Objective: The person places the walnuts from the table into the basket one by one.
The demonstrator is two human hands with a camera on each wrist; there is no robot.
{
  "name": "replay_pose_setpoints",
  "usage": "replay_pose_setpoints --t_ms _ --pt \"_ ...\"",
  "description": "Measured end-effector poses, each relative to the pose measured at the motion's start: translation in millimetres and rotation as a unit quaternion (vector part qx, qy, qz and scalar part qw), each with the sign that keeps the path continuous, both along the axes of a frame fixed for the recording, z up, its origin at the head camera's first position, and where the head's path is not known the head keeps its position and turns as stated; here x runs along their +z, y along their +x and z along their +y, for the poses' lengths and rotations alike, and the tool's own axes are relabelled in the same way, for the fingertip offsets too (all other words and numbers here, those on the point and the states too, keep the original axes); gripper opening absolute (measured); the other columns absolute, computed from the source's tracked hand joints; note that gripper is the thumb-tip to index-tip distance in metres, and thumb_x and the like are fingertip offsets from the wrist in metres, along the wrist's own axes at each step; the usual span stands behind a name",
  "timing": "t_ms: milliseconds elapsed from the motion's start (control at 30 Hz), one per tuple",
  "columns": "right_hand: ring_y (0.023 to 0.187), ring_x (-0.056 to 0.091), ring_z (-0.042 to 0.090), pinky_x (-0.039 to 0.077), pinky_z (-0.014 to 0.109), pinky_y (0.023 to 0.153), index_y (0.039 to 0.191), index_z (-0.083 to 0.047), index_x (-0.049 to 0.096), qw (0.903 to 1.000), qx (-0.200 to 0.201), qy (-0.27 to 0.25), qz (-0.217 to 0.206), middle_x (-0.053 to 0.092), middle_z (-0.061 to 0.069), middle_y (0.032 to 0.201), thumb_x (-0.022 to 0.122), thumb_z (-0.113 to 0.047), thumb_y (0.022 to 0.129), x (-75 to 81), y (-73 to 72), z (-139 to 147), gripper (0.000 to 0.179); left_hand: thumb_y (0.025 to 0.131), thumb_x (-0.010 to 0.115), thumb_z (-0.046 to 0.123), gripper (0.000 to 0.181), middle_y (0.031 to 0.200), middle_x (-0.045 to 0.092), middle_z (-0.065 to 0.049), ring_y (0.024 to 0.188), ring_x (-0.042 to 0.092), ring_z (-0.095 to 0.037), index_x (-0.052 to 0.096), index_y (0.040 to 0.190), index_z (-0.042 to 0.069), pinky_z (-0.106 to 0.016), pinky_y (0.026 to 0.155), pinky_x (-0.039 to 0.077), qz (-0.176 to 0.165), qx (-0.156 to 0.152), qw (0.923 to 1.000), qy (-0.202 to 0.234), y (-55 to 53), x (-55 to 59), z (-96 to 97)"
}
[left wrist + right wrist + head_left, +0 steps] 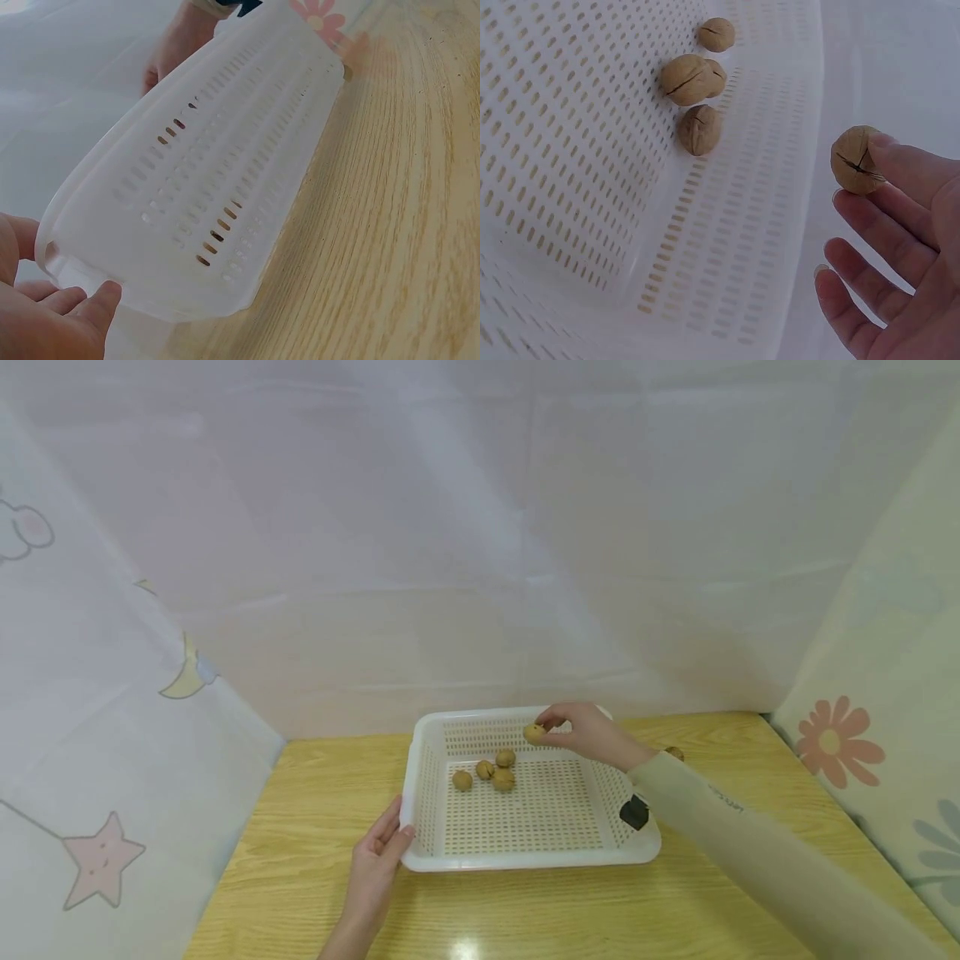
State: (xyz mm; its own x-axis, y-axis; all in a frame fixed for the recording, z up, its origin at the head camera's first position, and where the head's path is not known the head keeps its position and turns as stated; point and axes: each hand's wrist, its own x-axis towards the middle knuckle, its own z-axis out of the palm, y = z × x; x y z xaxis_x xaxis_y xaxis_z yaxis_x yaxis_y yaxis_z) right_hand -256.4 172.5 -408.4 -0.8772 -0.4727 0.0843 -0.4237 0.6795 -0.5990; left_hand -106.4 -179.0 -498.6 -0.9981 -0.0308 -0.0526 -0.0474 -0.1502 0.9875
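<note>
Right hand (588, 735) pinching a round, tan, crack-shelled walnut (534, 734), left hand (375, 847) gripping a white rectangular perforated plastic basket (525, 862)

Held walnut sits at the right fingertips, between thumb and index, dark crack toward the wrist cam; other fingers spread loosely, off the nut. Head view puts it in front of the basket's far wall, above the floor, clear of the other nuts. Four similar tan walnuts (503, 779) on the basket floor, left of the right hand: three bunched, one just beside them on the left. Left thumb and fingers close on the basket's left edge near its front corner. Basket on yellow wood-grain table (525, 914); one more brown walnut (676, 752) right of it, partly hidden by the pale right sleeve (705, 810)
</note>
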Motion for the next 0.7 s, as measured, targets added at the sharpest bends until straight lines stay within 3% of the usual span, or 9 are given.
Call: replay_pose_setpoints --t_ms 433,700 --pt "0.101 0.068 0.020 0.062 0.040 0.089 0.116 -0.006 0.076 0.9963 0.016 0.008 -0.084 0.075 0.003 0.109 0.078 -0.023 0.095 -56.3 -24.6 -26.1 0.028 0.105 0.061 0.011 0.062 0.163 0.036 -0.021 0.147 0.041 -0.037 0.034 0.160 0.002 -0.033 0.111 0.048 0.000 0.006 1.0000 -0.003 -0.1 1.3 0.8" --pt "0.097 0.065 0.018 0.060 0.038 0.087 0.112 -0.005 0.073 0.9938 0.003 0.012 -0.110 0.072 0.002 0.103 0.079 -0.016 0.094 -73.7 -27.2 -35.6 0.022 0.105 0.061 0.011 0.063 0.163 0.036 -0.021 0.147 0.040 -0.038 0.033 0.161 0.002 -0.036 0.112 0.047 -0.001 0.000 1.0000 0.004 -0.3 2.3 0.5"
